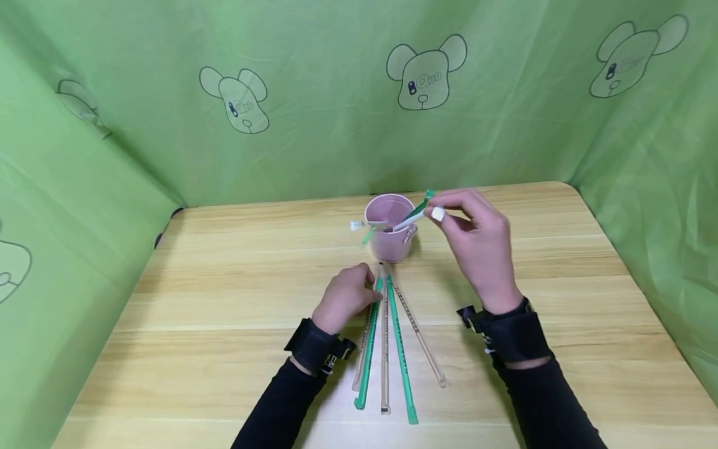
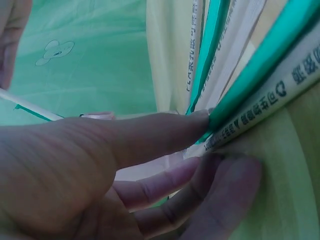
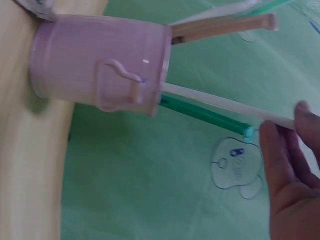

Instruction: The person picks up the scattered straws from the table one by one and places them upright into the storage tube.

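Note:
A small pink bucket (image 1: 391, 246) stands near the table's back edge, with several straws leaning out of it on both sides. My right hand (image 1: 477, 240) pinches the upper end of a white straw (image 3: 225, 103), whose lower end reaches into the bucket. Beside it a green straw (image 3: 207, 116) leans out of the rim. In front of the bucket, several wrapped straws lie fanned out. My left hand (image 1: 348, 296) has thumb and fingers about the far end of a green wrapped straw (image 1: 367, 355), with a brown wrapped straw (image 2: 265, 110) right against it.
Another green wrapped straw (image 1: 401, 355) and brown wrapped straws (image 1: 421, 340) spread toward the near side of the wooden table (image 1: 224, 299). Green cloth (image 1: 336, 125) with printed bear heads hangs behind the table and along both sides.

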The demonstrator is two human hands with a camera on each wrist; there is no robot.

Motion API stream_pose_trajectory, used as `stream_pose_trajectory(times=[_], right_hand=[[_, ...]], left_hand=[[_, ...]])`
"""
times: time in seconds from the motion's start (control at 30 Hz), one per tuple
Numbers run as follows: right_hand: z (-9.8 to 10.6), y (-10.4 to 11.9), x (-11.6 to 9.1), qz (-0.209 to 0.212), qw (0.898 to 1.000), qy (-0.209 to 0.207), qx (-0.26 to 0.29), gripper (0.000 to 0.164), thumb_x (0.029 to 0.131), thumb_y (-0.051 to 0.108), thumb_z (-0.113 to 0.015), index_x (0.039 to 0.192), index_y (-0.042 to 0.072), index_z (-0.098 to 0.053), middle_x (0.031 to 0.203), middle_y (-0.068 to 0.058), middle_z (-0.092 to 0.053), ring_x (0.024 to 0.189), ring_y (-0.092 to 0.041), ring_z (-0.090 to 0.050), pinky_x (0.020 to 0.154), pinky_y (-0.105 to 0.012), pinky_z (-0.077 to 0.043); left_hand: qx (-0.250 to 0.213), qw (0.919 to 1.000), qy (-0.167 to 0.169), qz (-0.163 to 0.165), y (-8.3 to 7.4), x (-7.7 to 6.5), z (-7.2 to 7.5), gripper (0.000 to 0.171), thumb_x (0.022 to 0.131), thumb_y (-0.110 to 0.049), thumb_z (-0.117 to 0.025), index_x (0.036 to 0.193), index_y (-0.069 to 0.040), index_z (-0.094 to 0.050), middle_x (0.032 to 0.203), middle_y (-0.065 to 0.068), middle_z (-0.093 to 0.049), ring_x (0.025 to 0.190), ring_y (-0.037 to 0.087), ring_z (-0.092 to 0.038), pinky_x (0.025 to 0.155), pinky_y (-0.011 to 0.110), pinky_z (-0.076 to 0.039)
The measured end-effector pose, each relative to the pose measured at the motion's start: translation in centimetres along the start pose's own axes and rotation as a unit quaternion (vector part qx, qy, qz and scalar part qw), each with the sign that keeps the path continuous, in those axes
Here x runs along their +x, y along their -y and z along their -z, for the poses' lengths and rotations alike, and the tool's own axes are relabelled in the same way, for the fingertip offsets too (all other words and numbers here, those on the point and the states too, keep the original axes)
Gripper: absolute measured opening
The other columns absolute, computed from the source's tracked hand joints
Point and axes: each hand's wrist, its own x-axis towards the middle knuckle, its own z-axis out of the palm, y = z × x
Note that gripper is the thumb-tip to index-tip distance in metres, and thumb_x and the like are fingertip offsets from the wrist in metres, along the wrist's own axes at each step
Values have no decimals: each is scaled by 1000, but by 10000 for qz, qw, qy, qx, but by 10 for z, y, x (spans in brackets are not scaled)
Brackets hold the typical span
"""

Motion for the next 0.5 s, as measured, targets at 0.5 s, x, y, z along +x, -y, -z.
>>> stream_pose_trajectory(times=[0.5], right_hand=[[-11, -13, -5, -511, 9893, 1268, -507, 26, 96, 4, -78, 121, 2, -73, 117, -6, -70, 110, -21, -69, 89, -24, -60]], left_hand=[[322, 9985, -430, 94, -2, 1, -6, 48, 83, -8, -78, 56, -16, -40, 57, -8, -25, 50, 13, -30, 48, 26, -19]])
